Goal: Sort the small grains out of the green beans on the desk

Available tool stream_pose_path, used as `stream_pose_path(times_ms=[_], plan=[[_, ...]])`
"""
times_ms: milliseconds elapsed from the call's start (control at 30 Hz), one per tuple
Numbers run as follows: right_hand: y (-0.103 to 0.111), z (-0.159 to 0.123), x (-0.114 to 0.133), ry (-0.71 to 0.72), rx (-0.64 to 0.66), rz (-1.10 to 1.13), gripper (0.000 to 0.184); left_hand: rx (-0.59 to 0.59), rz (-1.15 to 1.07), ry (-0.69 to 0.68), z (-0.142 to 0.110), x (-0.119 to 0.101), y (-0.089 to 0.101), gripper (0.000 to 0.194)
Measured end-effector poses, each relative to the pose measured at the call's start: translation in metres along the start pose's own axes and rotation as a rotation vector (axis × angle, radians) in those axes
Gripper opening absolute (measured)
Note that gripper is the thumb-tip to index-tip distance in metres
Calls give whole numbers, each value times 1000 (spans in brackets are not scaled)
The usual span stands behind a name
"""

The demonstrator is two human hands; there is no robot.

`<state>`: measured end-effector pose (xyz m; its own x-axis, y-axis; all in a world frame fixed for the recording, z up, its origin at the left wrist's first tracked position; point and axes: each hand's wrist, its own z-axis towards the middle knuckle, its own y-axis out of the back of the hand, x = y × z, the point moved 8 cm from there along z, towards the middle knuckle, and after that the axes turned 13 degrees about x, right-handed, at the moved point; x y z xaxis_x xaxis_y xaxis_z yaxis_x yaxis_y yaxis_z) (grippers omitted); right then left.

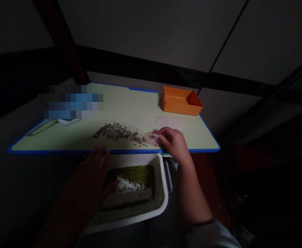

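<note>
My right hand (173, 142) is over the table's near right part, thumb and fingertips pinched together beside a small pinkish-white spread of grains (149, 138). What the pinch holds, if anything, is too small to make out. Left of it lies a loose pile of small green beans (116, 131), like mung beans, mixed with paler grains. My left hand (90, 179), in shadow, rests at the left side of a white basin (163, 193), its fingers stretched out and apart. Inside the basin are many green beans (138, 174), with part of the bottom showing.
The low table (130, 103) has a pale wood-look top and blue edging. An orange box (180, 108) stands at its back right, with a patch of pale grains (168, 121) in front. A blurred-out bluish object (73, 103) is at the left. White cabinet panels rise behind.
</note>
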<state>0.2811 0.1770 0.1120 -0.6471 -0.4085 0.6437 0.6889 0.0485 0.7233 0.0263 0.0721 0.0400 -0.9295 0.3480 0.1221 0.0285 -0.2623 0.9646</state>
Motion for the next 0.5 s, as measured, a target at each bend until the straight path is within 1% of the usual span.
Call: stream_pose_path(times_ms=[233, 500], plan=[[-3, -1, -2, 48, 45, 96, 6, 5, -25, 14, 0, 2, -1, 83], [1, -3, -4, -3, 34, 81, 6, -1, -32, 3, 0, 1, 3, 83]])
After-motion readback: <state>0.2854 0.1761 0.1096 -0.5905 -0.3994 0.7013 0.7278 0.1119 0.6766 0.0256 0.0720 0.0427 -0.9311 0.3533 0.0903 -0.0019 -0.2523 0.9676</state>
